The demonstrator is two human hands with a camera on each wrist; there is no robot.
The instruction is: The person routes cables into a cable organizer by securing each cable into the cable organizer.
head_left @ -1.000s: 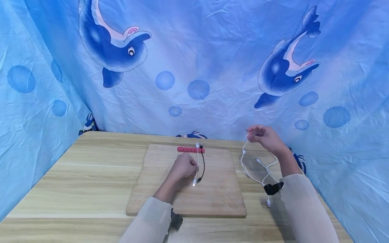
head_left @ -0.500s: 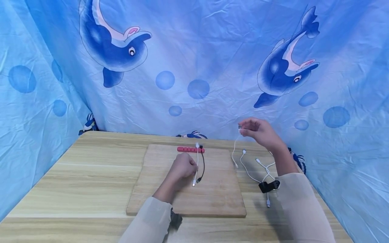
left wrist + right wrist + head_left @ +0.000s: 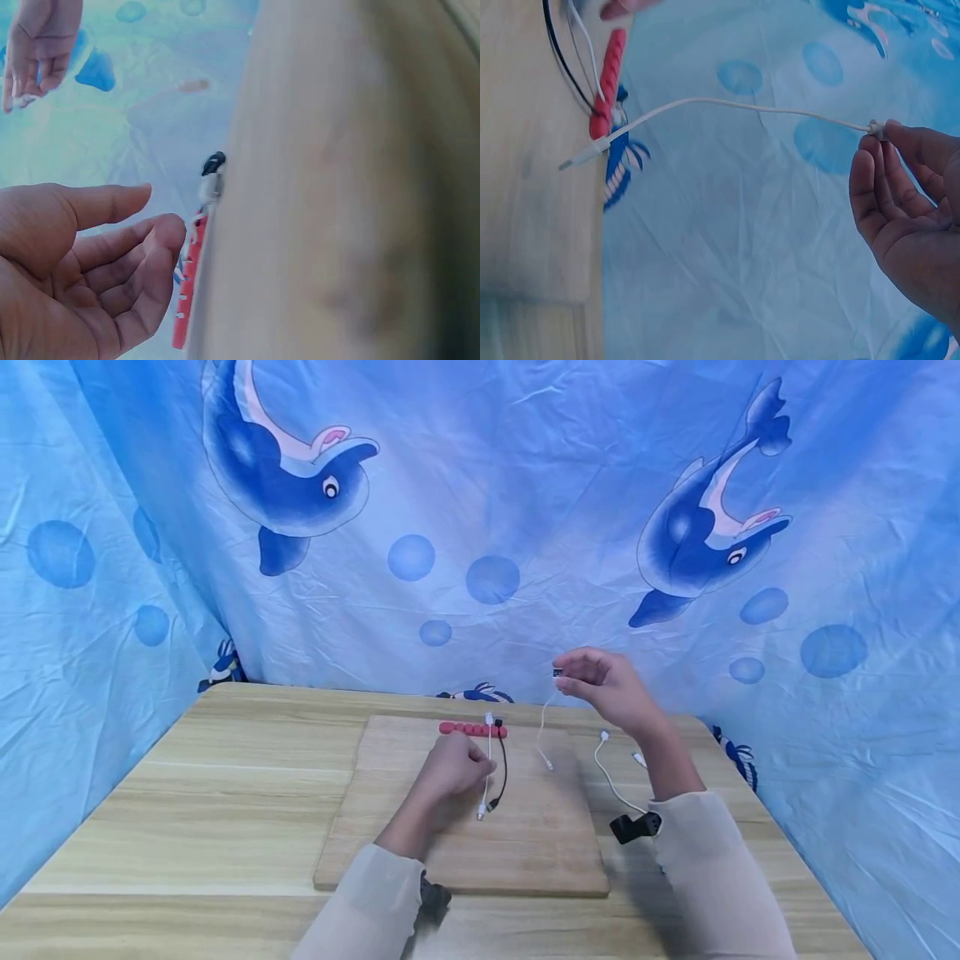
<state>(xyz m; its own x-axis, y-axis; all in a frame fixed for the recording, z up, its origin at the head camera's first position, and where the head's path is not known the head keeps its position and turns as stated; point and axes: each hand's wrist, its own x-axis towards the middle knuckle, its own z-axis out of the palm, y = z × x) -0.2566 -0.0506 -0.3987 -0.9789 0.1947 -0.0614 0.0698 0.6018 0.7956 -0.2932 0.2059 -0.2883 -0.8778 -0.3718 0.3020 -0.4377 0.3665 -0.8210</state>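
blue dolphin-print cloth (image 3: 525, 518) stands behind the strip (image 3: 456, 728); the strip lies near the far edge of a board (image 3: 540, 843) on the bench (image 3: 187, 793).

position: the held cable (image 3: 757, 109), white, is raised to the right of the strip; its free plug (image 3: 550, 767) hangs lower, on the near side of the strip. a second white cable (image 3: 482, 812) and a black cable (image 3: 506, 766) cross the strip toward its right end.

right grip (image 3: 611, 693): narrow, pinching the upper plug (image 3: 557, 673). left grip (image 3: 453, 767): near side of the strip, thumb and fingertips apart; contact with the second white cable cannot be confirmed.

handling: expect the held cable to be light and limp, with rigid plugs. smooth housings may twist in a pinch. breakage is unlikely, but avoid sharp bends behind each plug. take hold at the housing for control; a mid-length hold will probably let both ends swing.
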